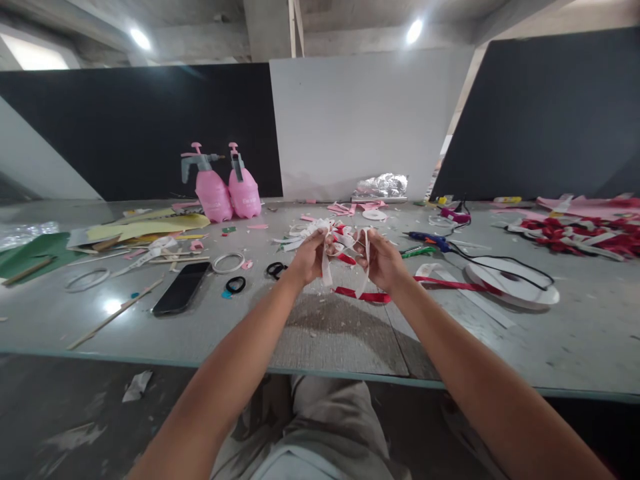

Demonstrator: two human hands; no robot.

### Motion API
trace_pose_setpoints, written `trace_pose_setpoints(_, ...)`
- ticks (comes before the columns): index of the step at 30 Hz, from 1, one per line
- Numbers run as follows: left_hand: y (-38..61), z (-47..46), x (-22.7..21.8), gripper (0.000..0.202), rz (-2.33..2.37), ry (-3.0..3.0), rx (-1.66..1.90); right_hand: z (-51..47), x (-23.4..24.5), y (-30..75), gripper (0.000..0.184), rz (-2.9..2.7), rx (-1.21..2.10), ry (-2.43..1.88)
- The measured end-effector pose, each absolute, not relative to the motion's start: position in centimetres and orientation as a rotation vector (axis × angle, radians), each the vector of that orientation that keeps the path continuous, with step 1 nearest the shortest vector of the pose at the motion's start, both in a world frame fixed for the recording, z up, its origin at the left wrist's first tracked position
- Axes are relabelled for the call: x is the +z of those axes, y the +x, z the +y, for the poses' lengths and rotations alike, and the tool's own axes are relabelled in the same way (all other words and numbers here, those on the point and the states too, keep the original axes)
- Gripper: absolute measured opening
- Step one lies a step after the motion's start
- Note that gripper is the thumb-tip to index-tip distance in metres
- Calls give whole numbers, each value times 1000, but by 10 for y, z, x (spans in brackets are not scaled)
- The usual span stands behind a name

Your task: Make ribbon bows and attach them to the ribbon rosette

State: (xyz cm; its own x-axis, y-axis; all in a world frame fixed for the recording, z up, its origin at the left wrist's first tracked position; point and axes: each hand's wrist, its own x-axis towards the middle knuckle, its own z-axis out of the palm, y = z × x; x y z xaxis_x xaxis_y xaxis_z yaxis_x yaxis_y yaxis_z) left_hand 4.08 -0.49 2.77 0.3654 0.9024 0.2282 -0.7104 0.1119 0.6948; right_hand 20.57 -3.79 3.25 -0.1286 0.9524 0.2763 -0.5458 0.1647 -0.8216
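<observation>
Just above the table, my left hand (311, 257) and my right hand (383, 259) face each other with fingers curled in a pinch. Between them runs a white ribbon (327, 272), its loose ends hanging below the fingers. Bits of red show among the white at the fingertips; the exact shape is too small to make out. Under my right hand lies a red ribbon (367, 296), and a red strip leads right to a white spool (537, 295). Behind my left hand sits a heap of white strips (299, 233).
Left are a phone (183, 288), rings, black tape rolls (235, 285), scissors (150, 255), a stick (117, 313) and yellow paper (150, 228). Two pink spray bottles (214, 197) stand behind. Right are a blue glue gun (430, 240) with its cord and a red-and-white ribbon pile (585, 235).
</observation>
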Motion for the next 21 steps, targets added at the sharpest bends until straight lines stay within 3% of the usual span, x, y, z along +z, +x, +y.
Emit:
trace_pose_setpoints(7, 46, -9, 22, 27, 329, 923, 1128, -31, 26, 197, 33, -1004, 1138, -648)
trace_pose_setpoints(14, 52, -10, 17, 30, 395, 991, 1105, -28, 22, 198, 32, -1134, 1146, -663)
trace_pose_setpoints(21, 49, -7, 15, 35, 405, 986, 1166, -31, 25, 198, 49, -1120, 1198, -714)
